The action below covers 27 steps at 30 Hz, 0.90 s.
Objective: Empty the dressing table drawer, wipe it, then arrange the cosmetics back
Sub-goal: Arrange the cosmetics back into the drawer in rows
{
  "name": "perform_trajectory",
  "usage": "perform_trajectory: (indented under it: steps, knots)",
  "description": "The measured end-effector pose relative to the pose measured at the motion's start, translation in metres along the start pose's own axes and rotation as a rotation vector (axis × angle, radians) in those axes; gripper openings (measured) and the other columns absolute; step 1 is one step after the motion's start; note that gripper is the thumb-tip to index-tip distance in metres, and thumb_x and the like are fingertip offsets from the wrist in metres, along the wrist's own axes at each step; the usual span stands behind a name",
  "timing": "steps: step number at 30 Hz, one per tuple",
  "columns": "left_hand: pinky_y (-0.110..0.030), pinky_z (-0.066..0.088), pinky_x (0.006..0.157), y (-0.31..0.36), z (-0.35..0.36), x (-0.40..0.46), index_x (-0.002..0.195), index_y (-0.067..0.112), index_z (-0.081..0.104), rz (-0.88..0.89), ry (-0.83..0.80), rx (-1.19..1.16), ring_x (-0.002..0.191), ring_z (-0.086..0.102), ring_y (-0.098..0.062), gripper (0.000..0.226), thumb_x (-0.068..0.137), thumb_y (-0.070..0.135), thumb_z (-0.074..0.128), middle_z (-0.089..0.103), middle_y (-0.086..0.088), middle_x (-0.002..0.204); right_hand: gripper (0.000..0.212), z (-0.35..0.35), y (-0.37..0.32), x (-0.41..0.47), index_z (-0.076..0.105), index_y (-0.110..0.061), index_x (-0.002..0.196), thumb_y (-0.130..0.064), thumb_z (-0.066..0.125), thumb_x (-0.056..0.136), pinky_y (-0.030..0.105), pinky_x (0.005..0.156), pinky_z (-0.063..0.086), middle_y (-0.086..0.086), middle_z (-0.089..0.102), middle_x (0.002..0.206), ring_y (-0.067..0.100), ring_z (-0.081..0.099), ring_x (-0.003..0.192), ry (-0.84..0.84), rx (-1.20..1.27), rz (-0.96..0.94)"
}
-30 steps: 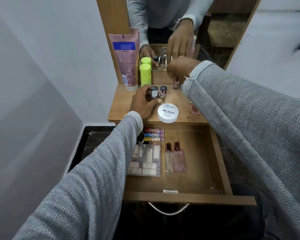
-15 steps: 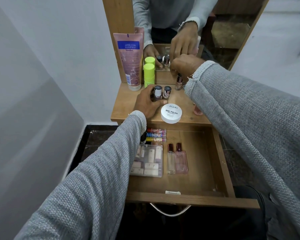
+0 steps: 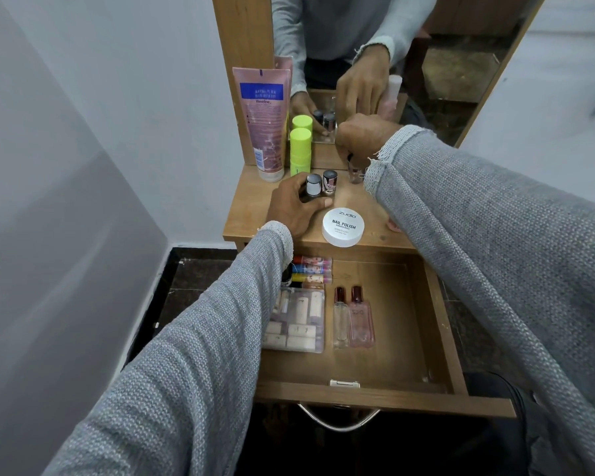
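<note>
The wooden drawer [image 3: 426,324] is pulled open below the dressing table top [image 3: 251,214]. Inside lie a clear case of small tubes [image 3: 298,321], two perfume bottles [image 3: 352,317] and several coloured lip balms [image 3: 311,269]. On the top, my left hand [image 3: 292,209] grips two silver-capped nail polish bottles [image 3: 320,183]. My right hand [image 3: 361,139] pinches the cap of a small bottle [image 3: 353,173] near the mirror. A white nail polish remover tub [image 3: 343,226] sits at the front edge.
A pink lotion tube [image 3: 265,121] and a lime green stick [image 3: 300,151] stand at the back left against the mirror [image 3: 461,63]. A pink item [image 3: 394,226] peeks from under my right sleeve. A white wall lies left, with dark floor below.
My right hand has lifted the small bottle slightly off the table top near the mirror. My left hand stays wrapped round the two silver-capped bottles.
</note>
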<state>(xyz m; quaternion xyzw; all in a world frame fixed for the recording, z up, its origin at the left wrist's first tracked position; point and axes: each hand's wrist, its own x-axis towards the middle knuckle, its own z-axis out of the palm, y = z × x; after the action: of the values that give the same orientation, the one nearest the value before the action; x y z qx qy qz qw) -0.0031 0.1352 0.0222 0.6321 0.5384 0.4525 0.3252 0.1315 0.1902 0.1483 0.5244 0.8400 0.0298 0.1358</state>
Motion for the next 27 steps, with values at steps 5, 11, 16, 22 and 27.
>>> perform_trajectory:
  steps: [5, 11, 16, 22, 27]
  knots:
    - [0.0, 0.041, 0.074, 0.002, -0.001, -0.002, 0.103, 0.004, 0.066, -0.006, -0.002, -0.018, 0.089, 0.062, -0.013, 0.033, 0.073, 0.008, 0.079, 0.069, -0.002, 0.098, 0.018, 0.006, -0.003, -0.005, 0.064, -0.002, 0.103, 0.003, 0.057, 0.087, 0.048, 0.091, 0.048, 0.021, 0.06, 0.113, 0.038, 0.059, 0.104, -0.021, 0.077, 0.004]
    - [-0.019, 0.049, 0.089, 0.0, -0.005, -0.001, 0.107, 0.006, 0.066, -0.071, -0.012, -0.096, 0.098, 0.065, -0.015, 0.039, 0.071, 0.01, 0.081, 0.071, -0.004, 0.106, 0.021, -0.001, 0.0, -0.024, 0.065, -0.009, 0.1, -0.004, 0.068, 0.08, 0.036, 0.077, 0.05, 0.012, 0.065, 0.103, 0.031, 0.062, 0.093, 0.159, 0.213, 0.041]
    - [-0.019, 0.051, 0.081, 0.011, -0.017, -0.014, 0.109, 0.0, 0.064, -0.122, 0.012, -0.203, 0.082, 0.064, -0.004, 0.041, 0.072, 0.004, 0.08, 0.07, -0.003, 0.103, 0.022, -0.003, -0.012, -0.063, 0.06, -0.016, 0.098, -0.016, 0.072, 0.08, 0.037, 0.089, 0.046, -0.005, 0.055, 0.088, 0.017, 0.054, 0.088, 0.4, 0.443, 0.039]
    - [-0.027, 0.052, 0.089, 0.03, -0.042, -0.055, 0.107, -0.003, 0.063, -0.043, -0.012, -0.237, 0.089, 0.065, -0.008, 0.038, 0.072, 0.001, 0.079, 0.069, -0.005, 0.103, 0.028, 0.026, -0.031, -0.121, 0.061, -0.014, 0.105, -0.014, 0.072, 0.08, 0.031, 0.077, 0.053, 0.002, 0.063, 0.099, 0.016, 0.059, 0.088, 0.456, 0.586, -0.051]
    - [-0.05, 0.053, 0.087, 0.025, -0.042, -0.098, 0.091, 0.016, 0.062, -0.042, -0.107, -0.193, 0.086, 0.061, -0.024, 0.03, 0.068, 0.017, 0.081, 0.068, -0.015, 0.099, 0.027, 0.068, -0.043, -0.152, 0.06, -0.014, 0.104, -0.019, 0.073, 0.081, 0.035, 0.075, 0.052, 0.003, 0.063, 0.093, 0.016, 0.057, 0.081, 0.418, 0.565, -0.156]
